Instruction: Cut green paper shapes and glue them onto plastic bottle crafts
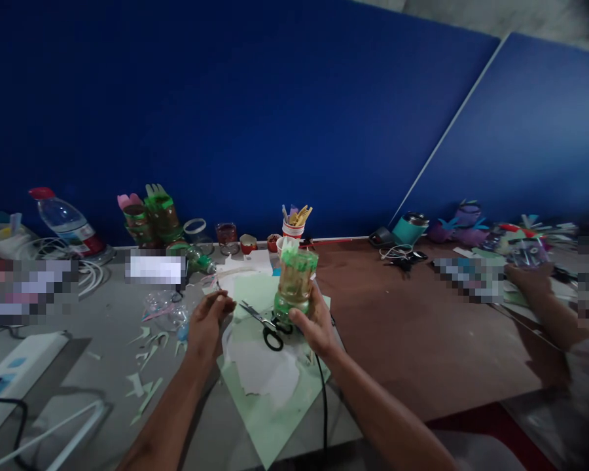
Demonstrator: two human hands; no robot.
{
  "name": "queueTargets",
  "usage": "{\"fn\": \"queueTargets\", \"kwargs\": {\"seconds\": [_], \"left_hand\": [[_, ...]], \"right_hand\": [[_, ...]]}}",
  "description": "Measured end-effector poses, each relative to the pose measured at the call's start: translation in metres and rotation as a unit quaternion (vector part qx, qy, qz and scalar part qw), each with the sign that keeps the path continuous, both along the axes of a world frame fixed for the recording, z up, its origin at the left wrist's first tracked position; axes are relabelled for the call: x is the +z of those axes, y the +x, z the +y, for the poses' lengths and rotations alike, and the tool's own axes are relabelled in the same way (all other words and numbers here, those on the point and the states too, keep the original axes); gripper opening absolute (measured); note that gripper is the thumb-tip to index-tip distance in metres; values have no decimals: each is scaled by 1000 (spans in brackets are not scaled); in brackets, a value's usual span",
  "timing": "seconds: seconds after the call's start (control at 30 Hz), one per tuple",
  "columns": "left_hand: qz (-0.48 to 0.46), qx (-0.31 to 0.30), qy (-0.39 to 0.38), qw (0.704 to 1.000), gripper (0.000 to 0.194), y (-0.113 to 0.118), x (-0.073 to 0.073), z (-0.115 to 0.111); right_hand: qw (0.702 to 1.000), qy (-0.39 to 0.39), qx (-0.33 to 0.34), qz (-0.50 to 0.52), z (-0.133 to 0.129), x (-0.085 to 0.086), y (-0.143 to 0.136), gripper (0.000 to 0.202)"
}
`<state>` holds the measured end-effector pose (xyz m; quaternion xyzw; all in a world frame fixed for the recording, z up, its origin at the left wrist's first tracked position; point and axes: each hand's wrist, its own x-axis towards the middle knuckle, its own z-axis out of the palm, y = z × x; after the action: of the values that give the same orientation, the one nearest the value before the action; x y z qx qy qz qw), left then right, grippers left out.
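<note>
Right hand, head view: this hand (319, 325) grips the jar, thumb in front.
Jar: the clear, green-and-brown painted jar (295, 281) stands roughly upright in the right hand, off to the right of the left hand.
Left hand: the hand (207, 324) is closed, thumb drawn to the fingers; whether something tiny is pinched there, I cannot tell.
Scissors: the black-handled scissors (267, 322) lie between the two hands, blades pointing toward the left one.
Paper: a green sheet (269, 428), with white paper (265, 369) on it, lies below and between the hands.
Scraps: pale cut scraps (148, 394) lie left of the left hand on the tabletop (103, 353).
Cup: a striped cup (293, 229) of sticks stands beyond the right hand.
Co-worker: another person's hand (531, 280) is well to the right of the right hand.
</note>
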<state>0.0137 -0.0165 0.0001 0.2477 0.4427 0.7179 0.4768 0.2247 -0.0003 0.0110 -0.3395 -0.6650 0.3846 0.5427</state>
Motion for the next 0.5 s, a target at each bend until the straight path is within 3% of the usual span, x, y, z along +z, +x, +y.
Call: {"fn": "queueTargets", "kwargs": {"seconds": [0.07, 0.17, 0.27, 0.33, 0.4, 0.47, 0.5], "left_hand": [[23, 38, -15, 999, 25, -6, -1, 3], [66, 13, -18, 998, 23, -7, 0, 1], [249, -63, -14, 966, 15, -1, -1, -4], [421, -131, 14, 898, 10, 4, -2, -7], [576, -183, 34, 796, 13, 8, -4, -11], [681, -203, 28, 703, 16, 11, -7, -13], [711, -208, 20, 671, 17, 13, -8, -14]], "right_hand": [[1000, -8, -11, 19, 2, -1, 1, 54], [1000, -4, -18, 1, 0, 1, 0, 52], [999, 18, -22, -30, -4, 7, -2, 47], [999, 26, -23, -40, -5, 10, -3, 46], [998, 24, -29, -49, -5, 10, -3, 46], [997, 24, -38, -59, -4, 9, -3, 45], [997, 25, -39, -62, -3, 7, -3, 46]]}}
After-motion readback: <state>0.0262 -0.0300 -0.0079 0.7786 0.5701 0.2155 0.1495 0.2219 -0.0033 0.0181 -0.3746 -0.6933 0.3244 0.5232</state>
